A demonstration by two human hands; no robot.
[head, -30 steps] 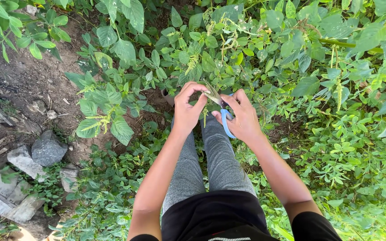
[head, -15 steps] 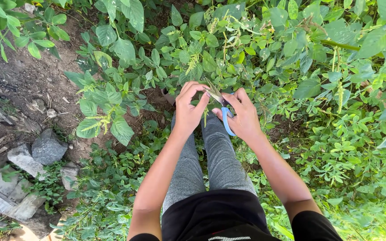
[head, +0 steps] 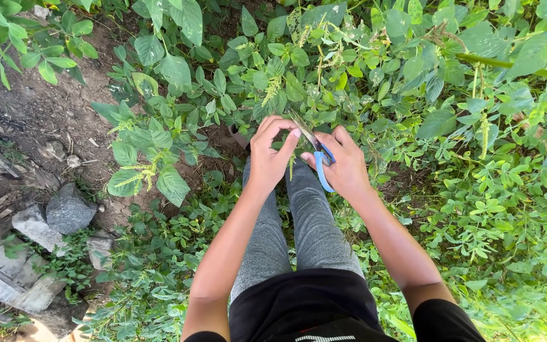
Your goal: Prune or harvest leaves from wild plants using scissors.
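The right hand point(head: 344, 166) grips blue-handled scissors point(head: 320, 158), blades pointing to eleven o'clock. The left hand point(head: 267, 155), at nine o'clock of them, pinches a green sprig point(head: 291, 163).

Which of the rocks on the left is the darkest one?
The dark grey rock, nearest the plants; the pale rock beside it is much lighter.
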